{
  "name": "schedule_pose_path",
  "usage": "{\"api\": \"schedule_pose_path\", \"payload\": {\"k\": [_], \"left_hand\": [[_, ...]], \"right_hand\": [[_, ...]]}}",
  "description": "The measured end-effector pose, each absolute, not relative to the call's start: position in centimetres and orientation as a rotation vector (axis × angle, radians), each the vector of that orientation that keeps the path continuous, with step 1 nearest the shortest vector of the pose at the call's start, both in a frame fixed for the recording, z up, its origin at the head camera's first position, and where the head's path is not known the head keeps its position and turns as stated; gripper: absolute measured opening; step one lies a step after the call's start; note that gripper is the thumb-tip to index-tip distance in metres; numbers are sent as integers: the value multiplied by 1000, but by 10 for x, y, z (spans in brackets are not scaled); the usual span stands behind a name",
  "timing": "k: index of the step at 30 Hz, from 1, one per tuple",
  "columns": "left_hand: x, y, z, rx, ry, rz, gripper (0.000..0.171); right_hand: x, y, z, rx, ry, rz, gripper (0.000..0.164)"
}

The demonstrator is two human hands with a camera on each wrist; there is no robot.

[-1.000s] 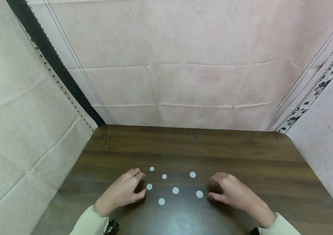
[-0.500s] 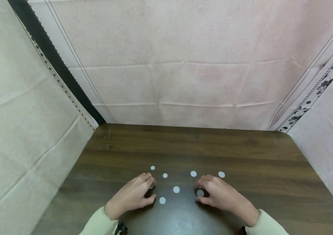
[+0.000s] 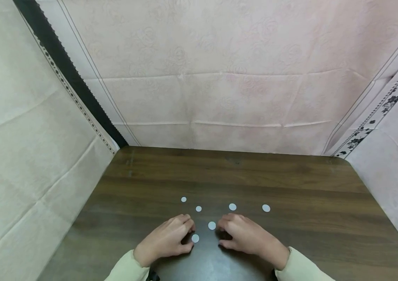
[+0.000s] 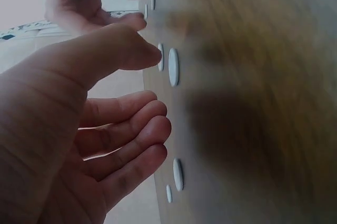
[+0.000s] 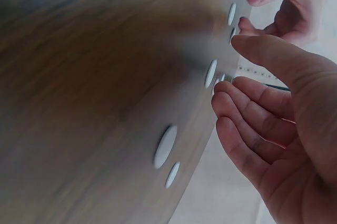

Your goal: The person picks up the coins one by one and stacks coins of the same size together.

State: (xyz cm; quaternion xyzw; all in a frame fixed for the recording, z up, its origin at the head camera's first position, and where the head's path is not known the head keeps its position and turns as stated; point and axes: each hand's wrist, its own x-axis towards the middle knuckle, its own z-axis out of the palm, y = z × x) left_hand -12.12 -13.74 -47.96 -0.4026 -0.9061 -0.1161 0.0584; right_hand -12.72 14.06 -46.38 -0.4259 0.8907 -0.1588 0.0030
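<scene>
Several small white round discs, such as this near disc [image 3: 195, 238] and the middle disc [image 3: 212, 225], lie flat on the brown wooden table [image 3: 234, 175]. My left hand [image 3: 169, 240] is just left of the near disc, thumb and bent fingers apart around its left side. To the right of the middle disc is my right hand [image 3: 246, 236]. In the left wrist view, a gap separates the left fingertips from a pale disc [image 4: 174, 67]. The right wrist view has the right fingers loosely bent and holding nothing, beside a disc [image 5: 210, 74].
Farther back lie more discs: a far-left disc [image 3: 183, 199], another disc [image 3: 198, 208], a back disc [image 3: 232, 207] and a right disc [image 3: 266, 208]. Pale patterned cloth [image 3: 220, 97] hangs behind the table, with cloth on both sides.
Both hands have moved inward toward each other. A disc beside each hand has gone out of sight under it, while the far-right disc has come into view. The visible discs keep their layout.
</scene>
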Motion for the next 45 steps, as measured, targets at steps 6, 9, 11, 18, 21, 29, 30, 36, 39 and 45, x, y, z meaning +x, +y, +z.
{"api": "schedule_pose_path", "payload": {"k": [6, 9, 11, 18, 21, 29, 30, 36, 39, 45], "left_hand": [[-121, -134, -481, -1240, -2765, -358, 20], [-121, -132, -483, -1240, -2758, -342, 20], [-120, -131, -483, -1240, -2753, -336, 20], [-121, -128, -481, -1230, -2765, -330, 19], [-122, -128, -481, -1230, -2799, -367, 16], [-121, -127, -482, -1219, -2797, -392, 17], [-121, -127, -482, -1216, -2792, -394, 18], [-120, -126, -483, -1193, -2781, -425, 20], [-119, -126, -483, -1176, -2802, -452, 19], [-117, -127, -483, -1142, -2832, -481, 18]], "right_hand": [[-129, 122, -460, -1359, 2751, -437, 19], [-129, 114, -461, -1369, 2733, -438, 17], [-130, 109, -461, -1370, 2718, -448, 17], [-129, 93, -463, -1365, 2693, -436, 15], [-128, 88, -464, -1351, 2700, -432, 15], [-126, 79, -471, -1341, 2781, -435, 23], [-125, 78, -472, -1348, 2794, -431, 24], [-123, 75, -474, -1357, 2851, -401, 23], [-122, 74, -474, -1350, 2867, -386, 21], [-120, 70, -477, -1357, 2911, -371, 20]]}}
